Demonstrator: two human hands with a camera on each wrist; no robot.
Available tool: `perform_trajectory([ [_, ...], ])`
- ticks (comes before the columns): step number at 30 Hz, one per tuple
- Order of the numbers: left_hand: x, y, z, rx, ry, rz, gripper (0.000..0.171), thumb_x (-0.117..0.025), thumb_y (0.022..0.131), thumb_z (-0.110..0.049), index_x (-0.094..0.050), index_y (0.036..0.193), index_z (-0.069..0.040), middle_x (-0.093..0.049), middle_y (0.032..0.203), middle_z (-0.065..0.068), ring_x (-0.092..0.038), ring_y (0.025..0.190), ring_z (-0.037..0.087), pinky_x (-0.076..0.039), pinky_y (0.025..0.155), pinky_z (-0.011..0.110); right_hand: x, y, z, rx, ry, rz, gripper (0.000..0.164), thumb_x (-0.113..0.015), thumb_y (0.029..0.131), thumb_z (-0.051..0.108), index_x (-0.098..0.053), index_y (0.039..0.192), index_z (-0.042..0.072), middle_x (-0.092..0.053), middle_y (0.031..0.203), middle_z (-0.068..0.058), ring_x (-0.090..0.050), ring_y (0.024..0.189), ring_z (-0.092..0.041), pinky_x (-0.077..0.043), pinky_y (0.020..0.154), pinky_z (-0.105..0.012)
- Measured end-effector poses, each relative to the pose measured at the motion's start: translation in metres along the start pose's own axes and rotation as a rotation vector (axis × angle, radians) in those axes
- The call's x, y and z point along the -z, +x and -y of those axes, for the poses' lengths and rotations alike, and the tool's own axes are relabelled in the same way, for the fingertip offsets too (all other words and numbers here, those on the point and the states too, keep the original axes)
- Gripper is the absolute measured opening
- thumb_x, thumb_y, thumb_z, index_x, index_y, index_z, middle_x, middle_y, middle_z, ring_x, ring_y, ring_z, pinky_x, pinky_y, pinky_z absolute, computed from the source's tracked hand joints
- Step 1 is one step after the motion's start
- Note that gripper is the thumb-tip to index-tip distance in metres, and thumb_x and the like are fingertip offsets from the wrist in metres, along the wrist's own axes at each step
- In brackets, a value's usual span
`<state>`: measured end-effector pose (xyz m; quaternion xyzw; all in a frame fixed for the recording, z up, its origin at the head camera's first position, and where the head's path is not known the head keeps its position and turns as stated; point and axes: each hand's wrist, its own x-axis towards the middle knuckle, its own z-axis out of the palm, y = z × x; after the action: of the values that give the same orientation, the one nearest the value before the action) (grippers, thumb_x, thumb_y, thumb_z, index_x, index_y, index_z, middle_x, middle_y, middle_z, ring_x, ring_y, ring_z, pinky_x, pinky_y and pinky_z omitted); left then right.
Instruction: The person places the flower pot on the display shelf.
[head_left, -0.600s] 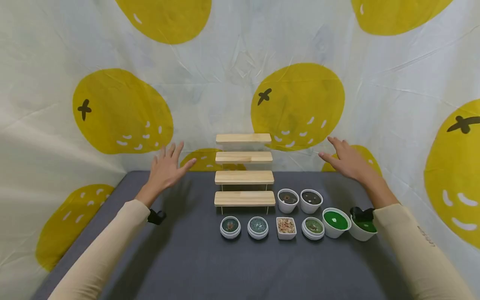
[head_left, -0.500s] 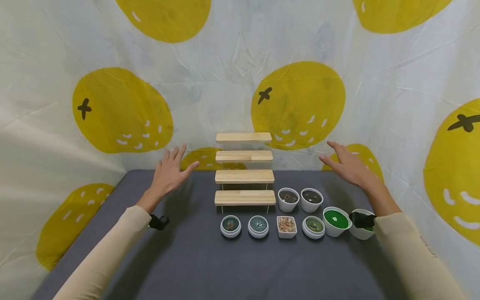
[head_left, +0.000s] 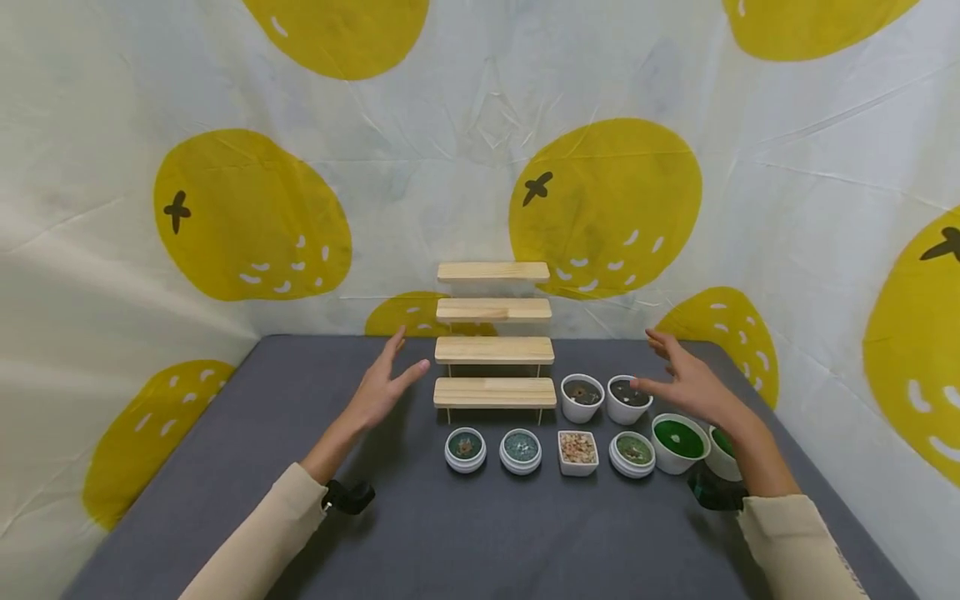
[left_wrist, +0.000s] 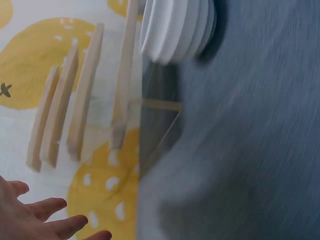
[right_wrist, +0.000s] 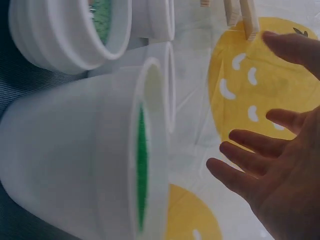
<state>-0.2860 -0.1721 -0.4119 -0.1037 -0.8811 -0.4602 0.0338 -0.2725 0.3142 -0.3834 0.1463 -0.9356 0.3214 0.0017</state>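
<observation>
My left hand [head_left: 377, 395] hovers above the table to the left of a stepped wooden rack [head_left: 495, 392], fingers spread and nothing held. On the other side my right hand [head_left: 693, 385] hangs over the white pots, its fingers apart and holding nothing. Nearest to it are a pot with dark filling [head_left: 628, 402] and a larger pot with a green top [head_left: 679, 442]. Another green-topped pot [head_left: 723, 454] is partly hidden behind the right wrist. In the right wrist view a large white pot [right_wrist: 65, 155] fills the foreground, apart from the fingers.
In front of the rack stand two round dishes with teal filling, [head_left: 465, 451] being the left dish, a square dish of pinkish chips [head_left: 577, 452] and a round green-filled dish [head_left: 633, 454]. A second dark-filled pot [head_left: 582, 397] touches close beside the rack. A patterned cloth [head_left: 420, 192] hangs behind.
Both hands have come lower and closer to the person. The left hand has shifted right toward the rack. The pots and rack stay in place; the head view has shifted slightly.
</observation>
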Motion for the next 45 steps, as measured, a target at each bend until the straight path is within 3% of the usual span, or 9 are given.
perform_trajectory([
  [3,-0.013,-0.002,0.005,0.026,-0.139,0.021,0.088,-0.059,0.100,-0.053,-0.009,0.167,-0.027,-0.024,0.170,0.017,-0.027,0.155,0.045,-0.026,0.121,0.069,-0.005,0.000,-0.005,0.010,-0.019,0.021,0.100,-0.076,0.094,0.035,-0.013,0.164,0.001,-0.023,0.165,-0.034,-0.029,0.147,-0.059,-0.032,0.113,-0.074],
  [7,-0.029,0.000,0.012,0.097,-0.323,0.040,0.089,-0.065,0.098,-0.047,-0.013,0.167,-0.024,-0.031,0.166,0.018,-0.038,0.149,0.045,-0.039,0.116,0.064,-0.010,0.001,-0.009,0.020,-0.059,0.029,0.100,-0.079,0.089,0.035,-0.021,0.161,-0.003,-0.028,0.163,-0.033,-0.032,0.144,-0.059,-0.035,0.110,-0.075],
  [13,-0.046,0.002,0.021,0.206,-0.524,0.043,0.083,-0.071,0.097,-0.032,-0.023,0.165,-0.020,-0.038,0.160,0.021,-0.055,0.135,0.042,-0.059,0.095,0.052,-0.019,0.003,-0.016,0.026,-0.067,0.063,0.098,-0.082,0.086,0.031,-0.027,0.158,-0.004,-0.034,0.159,-0.033,-0.037,0.141,-0.059,-0.038,0.107,-0.075],
  [19,-0.056,0.004,0.028,0.244,-0.544,0.055,0.077,-0.074,0.094,-0.025,-0.037,0.160,-0.011,-0.047,0.142,0.025,-0.065,0.111,0.031,-0.063,0.085,0.042,-0.031,0.005,-0.020,0.065,-0.085,0.064,0.095,-0.085,0.083,0.026,-0.032,0.154,-0.006,-0.042,0.153,-0.035,-0.047,0.133,-0.059,-0.044,0.102,-0.071],
  [24,-0.062,0.008,0.034,0.247,-0.567,0.081,0.078,-0.078,0.090,-0.017,-0.040,0.157,-0.008,-0.054,0.135,0.026,-0.069,0.100,0.022,-0.063,0.079,0.036,-0.037,0.006,-0.021,0.072,-0.109,0.049,0.091,-0.084,0.083,0.026,-0.036,0.153,-0.007,-0.046,0.149,-0.035,-0.051,0.130,-0.054,-0.045,0.102,-0.068],
  [30,-0.063,0.008,0.040,0.216,-0.613,0.130,0.081,-0.077,0.090,-0.005,-0.035,0.159,-0.005,-0.059,0.131,0.023,-0.069,0.092,0.017,-0.062,0.075,0.030,-0.039,0.009,-0.024,0.051,-0.122,0.033,0.086,-0.083,0.084,0.024,-0.040,0.151,-0.005,-0.050,0.147,-0.034,-0.052,0.129,-0.054,-0.044,0.102,-0.068],
  [38,-0.065,0.007,0.050,0.191,-0.705,0.175,0.080,-0.076,0.093,-0.006,-0.032,0.160,-0.007,-0.065,0.106,0.008,-0.067,0.081,0.016,-0.060,0.074,0.028,-0.040,0.011,-0.029,0.019,-0.147,0.027,0.081,-0.082,0.086,0.031,-0.046,0.148,-0.005,-0.055,0.143,-0.032,-0.055,0.127,-0.052,-0.046,0.102,-0.067],
  [45,-0.067,0.007,0.057,0.160,-0.756,0.186,0.076,-0.072,0.096,-0.005,-0.032,0.161,-0.006,-0.065,0.098,0.005,-0.066,0.080,0.014,-0.060,0.074,0.027,-0.039,0.012,-0.028,0.007,-0.153,0.022,0.080,-0.082,0.086,0.034,-0.048,0.147,-0.005,-0.057,0.143,-0.030,-0.056,0.128,-0.050,-0.046,0.103,-0.066],
])
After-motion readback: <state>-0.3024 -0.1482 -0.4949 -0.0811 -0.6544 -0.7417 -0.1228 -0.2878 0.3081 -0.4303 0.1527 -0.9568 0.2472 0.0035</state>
